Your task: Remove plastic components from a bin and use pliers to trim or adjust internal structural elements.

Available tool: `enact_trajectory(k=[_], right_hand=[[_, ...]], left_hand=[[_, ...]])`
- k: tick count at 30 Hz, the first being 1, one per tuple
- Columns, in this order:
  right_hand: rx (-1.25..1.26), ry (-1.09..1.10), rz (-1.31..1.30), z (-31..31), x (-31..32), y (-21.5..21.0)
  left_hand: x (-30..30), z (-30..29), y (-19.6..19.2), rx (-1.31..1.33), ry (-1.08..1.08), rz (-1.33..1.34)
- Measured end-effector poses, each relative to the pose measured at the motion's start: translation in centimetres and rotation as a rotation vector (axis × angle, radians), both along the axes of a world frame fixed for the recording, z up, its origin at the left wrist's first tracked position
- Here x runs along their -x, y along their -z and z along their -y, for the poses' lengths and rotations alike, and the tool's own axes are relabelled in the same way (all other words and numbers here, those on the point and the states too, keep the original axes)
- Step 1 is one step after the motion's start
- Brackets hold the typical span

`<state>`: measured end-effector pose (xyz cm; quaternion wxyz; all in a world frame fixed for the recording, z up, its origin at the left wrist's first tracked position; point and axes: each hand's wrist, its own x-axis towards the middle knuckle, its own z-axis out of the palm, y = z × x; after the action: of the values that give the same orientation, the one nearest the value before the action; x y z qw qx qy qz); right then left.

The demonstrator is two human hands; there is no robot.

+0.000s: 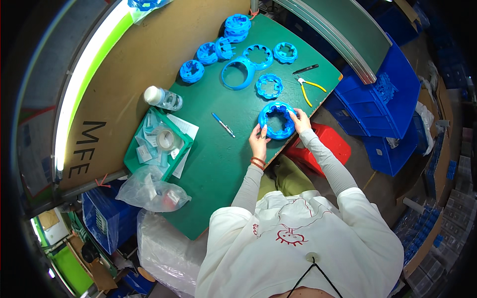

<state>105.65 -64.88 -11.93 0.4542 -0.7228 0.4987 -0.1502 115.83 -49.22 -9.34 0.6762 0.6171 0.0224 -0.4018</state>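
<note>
Between my two hands is a thick blue plastic ring point(269, 110) with a scalloped inner edge, at the near right edge of the green table. My left hand point(258, 141) grips its lower left side, fingers on the rim. My right hand point(301, 120) closes round its right side. Just beyond lies a thinner scalloped blue ring point(270, 94). Yellow-handled pliers point(305, 91) and a black pen point(305, 69) rest to its right. Left of my hands lies a blue-and-white pen point(223, 124).
Several more blue rings point(238, 87) lie or stand stacked toward the table's far side. At left are a capped bottle point(164, 98), a green tray point(130, 160) with a tape roll point(166, 139), and a plastic bag point(149, 191). Blue bins point(367, 107) and a red container point(330, 146) stand at right.
</note>
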Motion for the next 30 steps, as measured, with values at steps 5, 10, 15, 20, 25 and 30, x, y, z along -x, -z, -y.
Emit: enact_trajectory(k=[5, 10, 15, 20, 25, 30], right_hand=[[-0.064, -0.033, 0.032, 1.0, 0.4, 0.1], [-0.100, 0.044, 0.025, 0.2, 0.1, -0.8], [-0.096, 0.084, 0.025, 0.1, 0.2, -1.0], [-0.136, 0.123, 0.018, -0.6, -0.1, -1.4], [-0.135, 0.132, -0.030, -0.5, 0.8, 0.3], [-0.814, 0.318, 0.354, 0.6, 0.8, 2.8]], left_hand=[[-0.1, 0.3, 0.2, 0.025, -0.001, -0.004], [-0.3, 0.2, 0.6, 0.028, -0.013, -0.009], [-0.7, 0.5, 0.9, 0.038, 0.008, -0.007], [-1.1, 0.2, 1.3, 0.035, 0.012, -0.010], [-1.3, 0.1, 1.3, -0.147, 0.082, 0.317], [-1.2, 0.9, 2.6, -0.012, 0.053, -0.106]])
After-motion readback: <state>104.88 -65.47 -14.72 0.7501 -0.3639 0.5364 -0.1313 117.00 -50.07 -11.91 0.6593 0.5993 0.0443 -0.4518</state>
